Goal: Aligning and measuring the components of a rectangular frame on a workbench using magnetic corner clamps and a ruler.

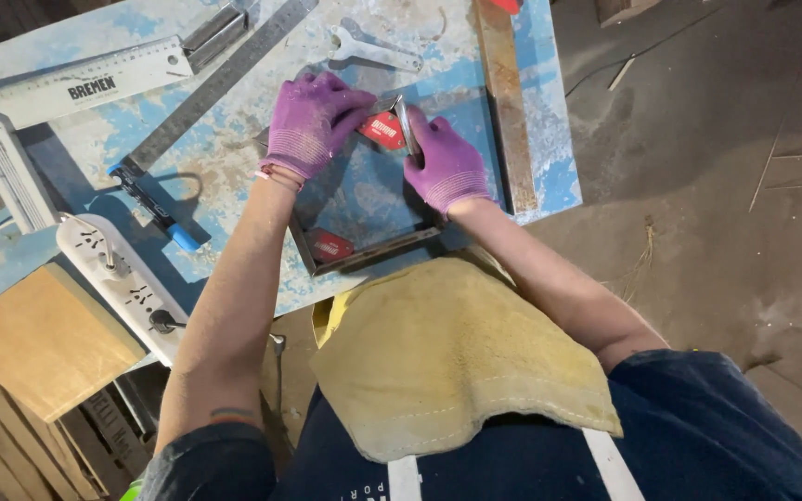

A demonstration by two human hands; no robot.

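Both gloved hands — left hand [313,125]; right hand [447,167] — press a red magnet [382,131] (corner) against the steel frame [373,249].

Knit purple cloth gloves [313,121], dull rusty steel frame [378,249], chipped blue-painted table [549,176], matt yellow suede apron [447,353].

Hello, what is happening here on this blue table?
A person in purple gloves and a yellow leather apron works at a worn blue table. Both hands press on the far corner of a square metal frame: the left hand lies over it, the right hand beside a red magnet. A second red magnet sits in the near corner.
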